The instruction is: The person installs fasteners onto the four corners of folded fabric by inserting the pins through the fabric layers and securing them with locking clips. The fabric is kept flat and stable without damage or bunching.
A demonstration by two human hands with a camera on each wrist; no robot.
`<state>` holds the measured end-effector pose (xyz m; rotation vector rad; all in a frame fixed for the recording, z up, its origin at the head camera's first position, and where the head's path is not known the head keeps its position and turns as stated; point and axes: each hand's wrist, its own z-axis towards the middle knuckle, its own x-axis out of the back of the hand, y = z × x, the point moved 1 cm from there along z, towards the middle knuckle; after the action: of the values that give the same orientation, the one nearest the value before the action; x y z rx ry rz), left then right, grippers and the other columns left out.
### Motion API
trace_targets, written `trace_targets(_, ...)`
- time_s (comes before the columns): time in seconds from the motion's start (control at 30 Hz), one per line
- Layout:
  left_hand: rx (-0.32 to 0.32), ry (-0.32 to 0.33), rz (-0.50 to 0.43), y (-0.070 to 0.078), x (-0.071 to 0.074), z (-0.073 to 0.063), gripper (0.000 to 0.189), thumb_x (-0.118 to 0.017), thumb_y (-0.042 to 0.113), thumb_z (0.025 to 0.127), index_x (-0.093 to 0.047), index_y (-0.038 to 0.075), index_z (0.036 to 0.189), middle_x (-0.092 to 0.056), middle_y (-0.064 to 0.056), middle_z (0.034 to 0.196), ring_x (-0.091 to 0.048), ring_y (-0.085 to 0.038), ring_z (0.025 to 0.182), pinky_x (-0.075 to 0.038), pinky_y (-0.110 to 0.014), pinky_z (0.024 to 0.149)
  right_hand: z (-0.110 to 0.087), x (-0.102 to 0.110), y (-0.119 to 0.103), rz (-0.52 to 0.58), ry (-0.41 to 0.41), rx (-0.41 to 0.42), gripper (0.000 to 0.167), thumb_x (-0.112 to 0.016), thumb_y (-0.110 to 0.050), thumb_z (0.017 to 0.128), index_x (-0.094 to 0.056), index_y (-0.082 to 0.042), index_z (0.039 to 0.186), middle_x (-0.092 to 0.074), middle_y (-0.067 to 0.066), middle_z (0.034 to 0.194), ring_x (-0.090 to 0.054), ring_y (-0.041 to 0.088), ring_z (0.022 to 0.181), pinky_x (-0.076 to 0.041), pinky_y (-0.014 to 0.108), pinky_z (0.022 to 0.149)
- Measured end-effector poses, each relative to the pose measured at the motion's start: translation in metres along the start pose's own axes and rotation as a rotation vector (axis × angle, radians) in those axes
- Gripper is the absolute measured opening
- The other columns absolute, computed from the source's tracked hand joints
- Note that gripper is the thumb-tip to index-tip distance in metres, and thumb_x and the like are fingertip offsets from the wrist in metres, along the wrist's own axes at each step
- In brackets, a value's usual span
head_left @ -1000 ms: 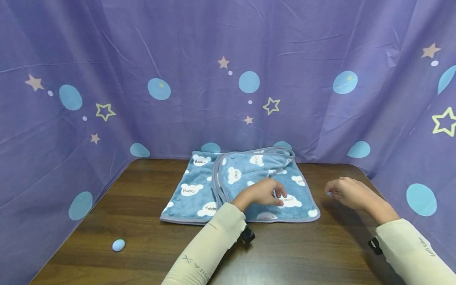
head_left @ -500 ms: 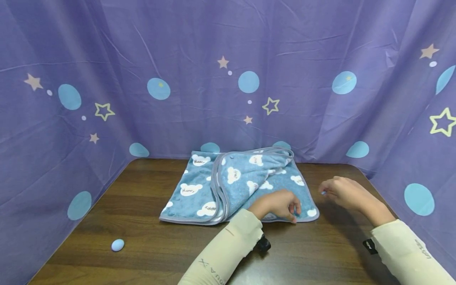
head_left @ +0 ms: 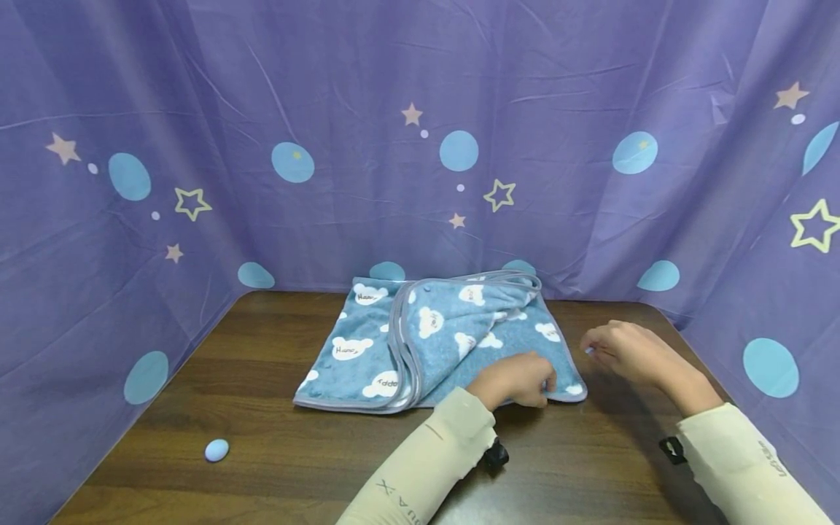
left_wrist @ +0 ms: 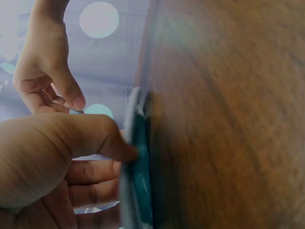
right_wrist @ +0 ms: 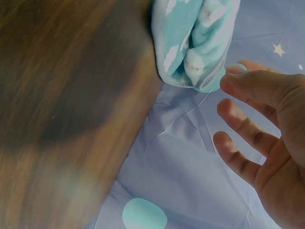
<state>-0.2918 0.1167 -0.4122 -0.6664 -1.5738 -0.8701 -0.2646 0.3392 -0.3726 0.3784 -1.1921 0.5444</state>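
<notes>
A teal blanket [head_left: 436,357] with white bear-head prints and grey trim lies folded on the wooden table [head_left: 289,467]. With thumb and fingers, my left hand [head_left: 515,379] pinches its front edge near the right corner. The left wrist view shows the thumb on one side of the blanket's edge [left_wrist: 140,176] and fingers on the other. Raised just right of the blanket, my right hand [head_left: 626,354] pinches a small light-blue piece [right_wrist: 237,67] between thumb and index finger. Its other fingers are loosely bent, and the fingertips mostly hide the piece.
A light-blue egg-shaped object [head_left: 216,450] lies at the table's front left. A purple curtain [head_left: 367,197] with stars and dots encloses the table's back and sides. Black straps [head_left: 496,456] sit at both wrists.
My left hand has moved right and toward the front across the blanket, and now grips its front edge. My right hand has drifted slightly left with the small light-blue piece.
</notes>
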Motion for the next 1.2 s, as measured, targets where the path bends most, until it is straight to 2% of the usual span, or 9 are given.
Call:
trace_targets(0.13,-0.013,0.054,-0.02,-0.002,0.0,0.002,0.005,-0.073,0.012,0.088,-0.073,0.017,0.089,-0.061,0.01,0.079,-0.056,-0.005,0.075,-0.045,-0.019,0.066,0.001,0.002,-0.002,0.007,0.019,0.002,0.026,-0.077,0.002,0.08,-0.076,-0.02,0.094,-0.071,-0.012,0.09,-0.067,0.014,0.083,-0.054,0.041,0.071)
trace_targets(0.23,-0.026,0.093,-0.068,-0.008,0.001,0.003,0.01,-0.07,0.01,0.09,-0.068,0.015,0.082,-0.054,0.008,0.069,-0.048,-0.008,0.066,-0.04,-0.02,0.059,0.003,0.004,-0.004,0.019,0.024,-0.008,0.024,-0.077,0.001,0.082,-0.076,-0.02,0.095,-0.071,-0.011,0.09,-0.067,0.015,0.084,-0.055,0.041,0.073)
trace_targets(0.33,-0.007,0.112,-0.14,-0.013,0.005,0.002,0.006,-0.069,0.014,0.096,-0.074,0.014,0.094,-0.061,0.009,0.074,-0.052,-0.004,0.068,-0.042,-0.017,0.062,0.005,0.007,-0.007,0.041,0.032,-0.019,0.023,-0.077,-0.001,0.084,-0.076,-0.021,0.096,-0.071,-0.011,0.091,-0.068,0.015,0.085,-0.055,0.042,0.074)
trace_targets(0.43,0.018,0.136,-0.196,-0.019,0.011,0.0,0.015,-0.066,0.022,0.101,-0.076,0.014,0.108,-0.066,0.009,0.081,-0.057,-0.002,0.071,-0.045,-0.016,0.066,0.008,0.009,-0.01,0.065,0.066,-0.011,0.024,-0.078,0.0,0.084,-0.076,-0.02,0.098,-0.072,-0.01,0.091,-0.067,0.013,0.084,-0.055,0.041,0.073)
trace_targets(0.5,0.038,0.166,-0.236,-0.023,0.016,-0.002,0.018,-0.065,0.024,0.102,-0.076,0.014,0.112,-0.067,0.01,0.082,-0.058,-0.001,0.072,-0.046,-0.016,0.067,0.011,0.011,-0.011,0.082,0.101,0.002,0.026,-0.08,0.002,0.083,-0.076,-0.019,0.098,-0.072,-0.01,0.09,-0.066,0.011,0.082,-0.055,0.039,0.071)
trace_targets(0.63,0.076,0.26,-0.302,-0.032,0.026,-0.006,0.021,-0.064,0.026,0.103,-0.074,0.012,0.115,-0.069,0.008,0.085,-0.06,-0.002,0.074,-0.047,-0.017,0.069,0.019,0.016,-0.014,0.108,0.168,0.021,0.03,-0.082,0.004,0.081,-0.077,-0.017,0.101,-0.072,-0.009,0.089,-0.063,0.008,0.078,-0.054,0.035,0.066)
trace_targets(0.9,0.152,0.43,-0.463,-0.048,0.038,-0.013,0.024,-0.064,0.025,0.103,-0.072,0.011,0.121,-0.071,0.003,0.091,-0.061,-0.006,0.074,-0.049,-0.022,0.067,0.039,0.022,-0.026,0.188,0.227,0.066,0.025,-0.08,0.004,0.084,-0.077,-0.012,0.103,-0.075,-0.005,0.089,-0.062,0.003,0.074,-0.052,0.029,0.062)
trace_targets(1.07,0.183,0.526,-0.519,-0.057,0.042,-0.017,0.024,-0.065,0.024,0.103,-0.072,0.012,0.121,-0.072,0.001,0.094,-0.061,-0.006,0.074,-0.049,-0.023,0.067,0.051,0.017,-0.03,0.245,0.261,0.082,0.025,-0.079,0.007,0.083,-0.076,-0.008,0.102,-0.076,0.0,0.091,-0.07,0.008,0.078,-0.057,0.03,0.064)
trace_targets(1.2,0.18,0.61,-0.562,-0.063,0.044,-0.018,0.024,-0.065,0.023,0.102,-0.072,0.01,0.121,-0.075,-0.003,0.095,-0.063,-0.007,0.07,-0.052,-0.025,0.066,0.057,0.01,-0.03,0.283,0.263,0.068,0.025,-0.079,0.009,0.083,-0.076,-0.008,0.101,-0.077,0.001,0.094,-0.073,0.013,0.082,-0.059,0.03,0.069)
